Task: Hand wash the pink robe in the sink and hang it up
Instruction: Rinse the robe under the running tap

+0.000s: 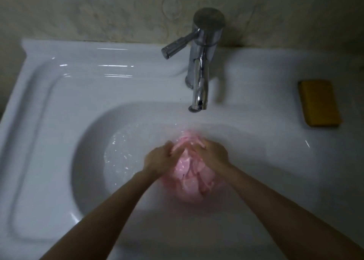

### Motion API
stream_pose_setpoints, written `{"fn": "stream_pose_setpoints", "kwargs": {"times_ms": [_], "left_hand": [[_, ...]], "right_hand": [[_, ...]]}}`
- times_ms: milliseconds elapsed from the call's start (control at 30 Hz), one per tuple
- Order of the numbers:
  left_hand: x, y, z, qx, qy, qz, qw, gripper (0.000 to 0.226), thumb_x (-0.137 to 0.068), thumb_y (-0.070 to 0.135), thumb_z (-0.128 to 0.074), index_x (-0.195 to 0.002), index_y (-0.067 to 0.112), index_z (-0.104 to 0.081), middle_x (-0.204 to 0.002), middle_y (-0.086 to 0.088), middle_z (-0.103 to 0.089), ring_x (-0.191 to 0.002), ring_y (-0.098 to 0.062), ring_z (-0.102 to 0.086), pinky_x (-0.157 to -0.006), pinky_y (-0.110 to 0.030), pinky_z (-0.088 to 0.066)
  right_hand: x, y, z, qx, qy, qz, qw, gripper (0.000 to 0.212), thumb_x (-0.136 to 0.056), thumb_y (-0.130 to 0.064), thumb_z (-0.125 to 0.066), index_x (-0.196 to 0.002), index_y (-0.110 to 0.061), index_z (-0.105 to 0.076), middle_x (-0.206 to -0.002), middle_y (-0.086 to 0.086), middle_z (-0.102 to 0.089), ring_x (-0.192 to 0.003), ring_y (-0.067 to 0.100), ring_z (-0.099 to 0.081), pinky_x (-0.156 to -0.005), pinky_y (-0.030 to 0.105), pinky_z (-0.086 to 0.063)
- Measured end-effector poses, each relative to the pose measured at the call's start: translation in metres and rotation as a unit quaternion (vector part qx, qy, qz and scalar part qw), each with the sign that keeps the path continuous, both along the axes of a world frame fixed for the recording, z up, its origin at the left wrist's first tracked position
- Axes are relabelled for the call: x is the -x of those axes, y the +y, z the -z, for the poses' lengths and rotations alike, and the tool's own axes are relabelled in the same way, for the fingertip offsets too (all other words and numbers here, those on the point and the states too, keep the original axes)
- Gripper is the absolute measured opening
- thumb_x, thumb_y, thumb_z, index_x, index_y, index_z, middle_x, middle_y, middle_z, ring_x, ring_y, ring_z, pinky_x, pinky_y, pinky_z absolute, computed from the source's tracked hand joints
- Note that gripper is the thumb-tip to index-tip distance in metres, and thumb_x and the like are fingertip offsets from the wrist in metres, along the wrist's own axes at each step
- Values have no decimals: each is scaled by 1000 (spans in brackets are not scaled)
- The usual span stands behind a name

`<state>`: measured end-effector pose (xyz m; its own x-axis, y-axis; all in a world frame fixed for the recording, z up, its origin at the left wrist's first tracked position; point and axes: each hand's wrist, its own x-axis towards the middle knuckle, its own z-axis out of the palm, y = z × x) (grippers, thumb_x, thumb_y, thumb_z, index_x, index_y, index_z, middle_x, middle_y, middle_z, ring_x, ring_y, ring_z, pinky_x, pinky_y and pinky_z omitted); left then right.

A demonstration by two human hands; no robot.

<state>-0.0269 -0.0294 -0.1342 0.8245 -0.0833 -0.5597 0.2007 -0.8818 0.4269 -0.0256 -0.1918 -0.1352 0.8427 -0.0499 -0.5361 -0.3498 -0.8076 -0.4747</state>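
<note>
Only the head camera here, looking pretty much straight down. The pink fabric robe point(194, 178) is scrunched into a wet, wrinkly ball sitting in the basin of the white ceramic sink point(59, 122), a bit right of the basin's centre and below the spout. It's pale pink with darker creases and folds all over. Its lower edge looks hazy, like it's partly under the water point(122, 151), which is rippling and glinting on the left side of the basin.

The person has both hands on the top end of the bundle. The left hand point(159, 159) has its fingers curled in and pinching a strip of the fabric, and the right hand point(211, 154) is curled over the bunch from the other side, gripping it too. The fingertips are kinda blurry, so finer detail is hard to make out.

A chrome faucet point(201, 66) with a side lever stands at the back rim. A yellow rectangular block point(320, 103) lies on the sink's flat surface off to the right, well apart from the robe. A beige patterned wall point(98, 9) is behind.
</note>
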Motion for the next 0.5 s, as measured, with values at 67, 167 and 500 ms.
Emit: {"fn": "stream_pose_setpoints", "kwargs": {"times_ms": [67, 167, 500], "left_hand": [[-3, 20, -12, 89, 21, -84, 992, 55, -85, 68, -33, -103, 19, -50, -90, -4, -64, -73, -22, -61, -70, -34, -51], [-4, 62, -29, 137, -20, -173, 975, 34, -87, 48, -59, -101, 16, -56, -86, -9, -65, -59, -24, -57, -50, -27, -43], [17, 75, -65, -221, -124, 71, 965, 44, -88, 36, -55, -130, 24, -48, -128, -12, -46, -116, -31, -47, -90, -42, -44]], "right_hand": [[4, -17, -4, -54, -18, 60, 997, 46, -92, -55, -48, -117, -20, -63, -106, 3, -67, -98, 24, -61, -73, 26, -39], [22, -44, -17, -186, -80, 199, 959, 22, -90, -36, -61, -85, -15, -64, -79, 0, -61, -77, 16, -54, -65, 26, -36], [58, -98, -80, 98, 152, -163, 970, 19, -73, -45, -64, -85, -33, -56, -100, -6, -58, -102, 22, -59, -81, 31, -45]]}}
